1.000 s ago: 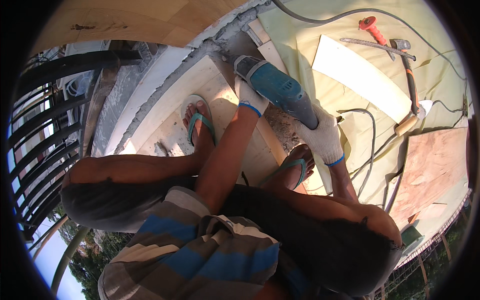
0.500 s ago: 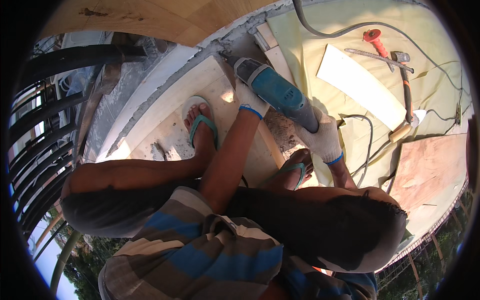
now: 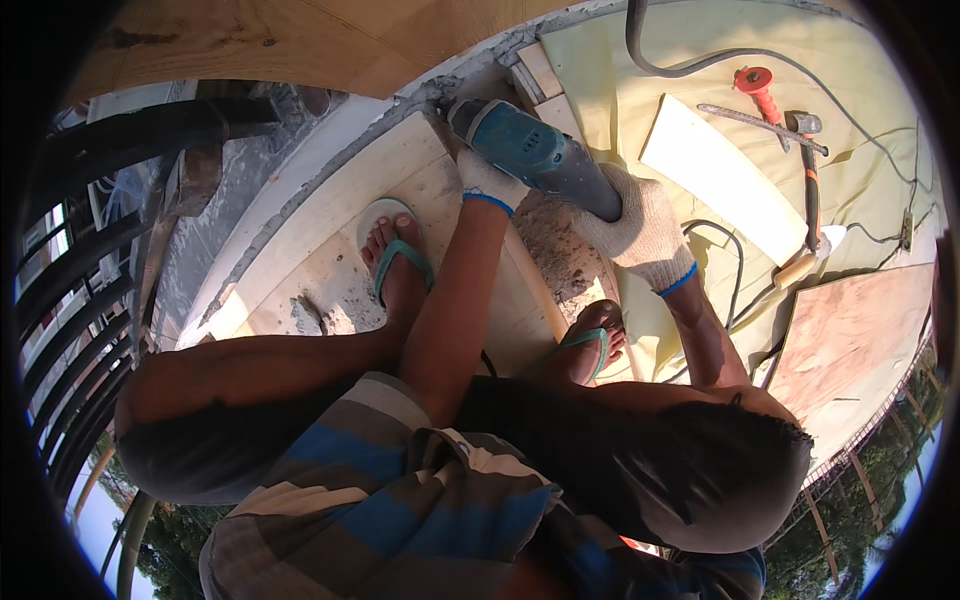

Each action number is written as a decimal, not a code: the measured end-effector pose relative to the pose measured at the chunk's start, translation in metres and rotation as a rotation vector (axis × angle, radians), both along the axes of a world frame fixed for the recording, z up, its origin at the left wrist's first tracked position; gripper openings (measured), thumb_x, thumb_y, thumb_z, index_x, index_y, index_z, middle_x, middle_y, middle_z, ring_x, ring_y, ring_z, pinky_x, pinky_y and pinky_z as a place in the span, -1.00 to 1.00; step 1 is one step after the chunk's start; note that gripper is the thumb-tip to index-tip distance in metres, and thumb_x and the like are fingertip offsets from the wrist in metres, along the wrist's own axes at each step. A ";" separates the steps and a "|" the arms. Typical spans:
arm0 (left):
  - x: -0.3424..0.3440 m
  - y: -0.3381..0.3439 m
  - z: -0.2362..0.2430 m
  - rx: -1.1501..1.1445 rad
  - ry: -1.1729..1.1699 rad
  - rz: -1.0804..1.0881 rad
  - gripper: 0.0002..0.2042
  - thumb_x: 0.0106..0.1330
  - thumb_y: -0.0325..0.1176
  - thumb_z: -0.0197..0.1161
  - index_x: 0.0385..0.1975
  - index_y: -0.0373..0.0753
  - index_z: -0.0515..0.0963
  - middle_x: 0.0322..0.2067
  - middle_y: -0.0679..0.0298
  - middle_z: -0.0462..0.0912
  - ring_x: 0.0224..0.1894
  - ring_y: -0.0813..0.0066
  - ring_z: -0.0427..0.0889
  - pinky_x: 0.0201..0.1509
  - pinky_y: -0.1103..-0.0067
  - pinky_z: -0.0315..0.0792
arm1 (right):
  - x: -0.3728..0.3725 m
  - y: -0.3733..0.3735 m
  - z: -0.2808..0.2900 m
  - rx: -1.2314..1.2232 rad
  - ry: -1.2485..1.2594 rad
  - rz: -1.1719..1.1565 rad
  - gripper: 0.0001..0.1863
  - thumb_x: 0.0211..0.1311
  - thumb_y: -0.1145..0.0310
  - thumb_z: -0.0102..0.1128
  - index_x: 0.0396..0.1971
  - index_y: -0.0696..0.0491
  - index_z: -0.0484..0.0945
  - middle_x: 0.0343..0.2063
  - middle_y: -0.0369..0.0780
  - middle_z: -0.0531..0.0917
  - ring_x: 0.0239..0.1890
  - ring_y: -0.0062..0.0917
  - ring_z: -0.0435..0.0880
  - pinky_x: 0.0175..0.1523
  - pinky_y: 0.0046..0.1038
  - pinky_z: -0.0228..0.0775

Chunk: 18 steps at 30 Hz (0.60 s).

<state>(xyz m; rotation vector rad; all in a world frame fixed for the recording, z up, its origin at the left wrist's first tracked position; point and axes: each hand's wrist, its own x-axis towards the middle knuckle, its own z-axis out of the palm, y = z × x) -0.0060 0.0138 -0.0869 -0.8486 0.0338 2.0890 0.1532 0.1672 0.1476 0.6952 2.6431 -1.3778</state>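
I hold a teal and dark grey power hammer drill (image 3: 528,148) in both gloved hands. My left hand (image 3: 488,180) is closed round its front part from below, with most fingers hidden behind the body. My right hand (image 3: 632,218) wraps the dark rear handle. The tool slants toward the far left, its nose at the rough concrete edge (image 3: 432,98) of a trench. Its tip is too hidden to tell whether it touches. Below the tool lies broken rubble (image 3: 560,265).
Pale tiles (image 3: 400,185) and a sandaled foot lie left of the trench, beside black railings (image 3: 85,275). On the yellowish sheet (image 3: 590,60) to the right are a white tile strip (image 3: 722,175), a hammer (image 3: 808,180), a red-handled chisel (image 3: 765,100), a trowel (image 3: 810,260), cables and plywood (image 3: 855,335).
The drill has shifted up and to the left, and more of its nose now shows near the concrete edge. Both hands moved with it, still gripping. My view has tilted slightly.
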 end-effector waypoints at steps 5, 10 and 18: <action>-0.014 -0.005 0.000 0.506 -0.305 0.018 -0.52 0.68 0.09 0.05 0.37 -0.02 0.59 0.37 0.21 0.66 0.43 0.12 0.60 0.60 0.21 0.40 | 0.000 -0.004 0.017 -0.161 0.003 -0.023 -0.47 0.25 0.06 0.52 0.10 0.10 0.76 -0.26 0.07 0.83 -0.16 0.01 0.87 -0.01 -0.13 0.69; 0.021 -0.002 0.048 -0.128 0.203 -0.130 -0.53 0.76 0.06 -0.12 0.22 -0.06 0.68 0.16 0.20 0.80 0.22 0.15 0.78 0.38 0.14 0.66 | 0.058 -0.015 0.012 -0.239 0.020 -0.154 -0.45 0.28 0.06 0.50 0.16 0.09 0.75 -0.19 0.05 0.84 -0.16 -0.01 0.87 0.02 -0.17 0.69; 0.094 0.020 0.118 -0.430 0.307 -0.063 -0.44 0.74 0.29 -0.12 0.30 0.00 0.60 0.24 0.34 0.73 0.28 0.26 0.69 0.43 0.26 0.59 | 0.160 -0.022 -0.009 -0.340 0.104 -0.249 -0.59 0.28 0.35 0.53 0.10 0.14 0.75 -0.24 -0.10 0.87 -0.20 -0.50 0.87 -0.01 -0.36 0.70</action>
